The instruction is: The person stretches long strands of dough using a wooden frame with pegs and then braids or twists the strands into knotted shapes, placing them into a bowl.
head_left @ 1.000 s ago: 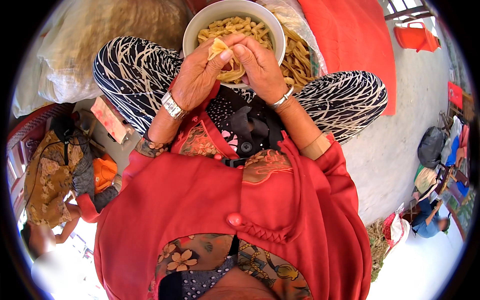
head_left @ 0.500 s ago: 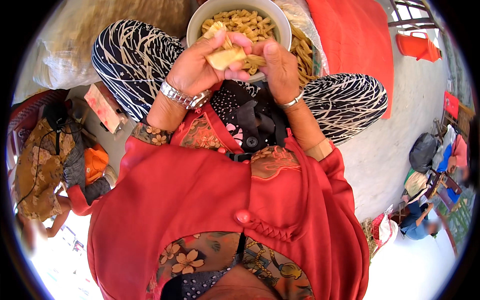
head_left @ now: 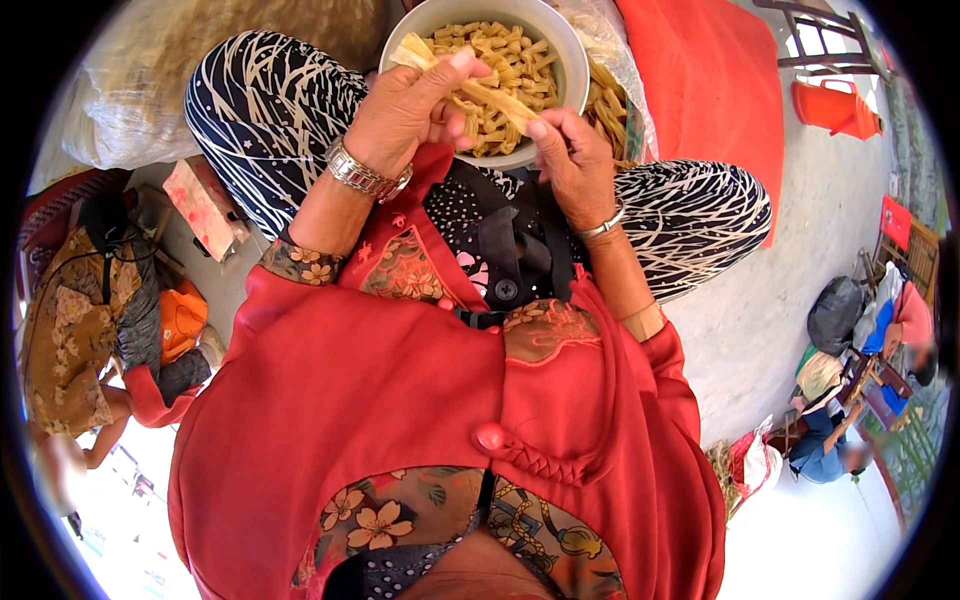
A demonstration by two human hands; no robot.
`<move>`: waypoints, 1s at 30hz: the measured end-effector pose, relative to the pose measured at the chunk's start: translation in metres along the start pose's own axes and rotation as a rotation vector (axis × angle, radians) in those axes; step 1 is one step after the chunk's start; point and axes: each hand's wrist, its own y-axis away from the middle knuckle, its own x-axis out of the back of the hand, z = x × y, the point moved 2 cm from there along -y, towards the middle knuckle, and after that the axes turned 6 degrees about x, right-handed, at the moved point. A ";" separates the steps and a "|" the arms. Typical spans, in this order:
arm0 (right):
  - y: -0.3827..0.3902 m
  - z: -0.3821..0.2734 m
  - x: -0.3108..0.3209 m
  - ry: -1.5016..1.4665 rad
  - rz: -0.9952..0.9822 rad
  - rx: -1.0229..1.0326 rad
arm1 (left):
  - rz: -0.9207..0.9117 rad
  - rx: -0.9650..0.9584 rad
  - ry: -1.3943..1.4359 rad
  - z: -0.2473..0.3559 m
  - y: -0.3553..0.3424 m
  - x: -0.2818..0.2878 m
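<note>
A long, pale yellow, leafy-looking strip is stretched between my hands, slanting down to the right over a white basin. My left hand, with a metal watch at the wrist, pinches the strip near its wider, frayed upper end. The lower end sits between the thumb and fingers of my right hand, which has a bracelet at the wrist. Many short, folded or knotted yellow pieces fill the basin. What kind of material it is, I cannot tell.
Longer yellow strips lie right of the basin beside clear plastic. A red cloth spreads farther right, near a red-orange container. A large plastic-wrapped bundle stands at far left. Other people sit at both sides.
My hands have moved apart, and the bunched strip is now drawn out between them. My right hand has shifted slightly right and down.
</note>
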 end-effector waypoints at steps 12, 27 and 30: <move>-0.021 -0.004 -0.023 -0.073 -0.226 -0.149 | 0.125 -0.049 -0.105 0.000 -0.004 0.011; -0.049 -0.058 -0.011 0.084 -0.295 0.180 | 0.057 -0.252 0.289 0.044 0.011 0.023; -0.072 -0.083 0.001 0.280 -0.232 0.350 | 0.078 -0.293 0.293 0.062 0.002 0.020</move>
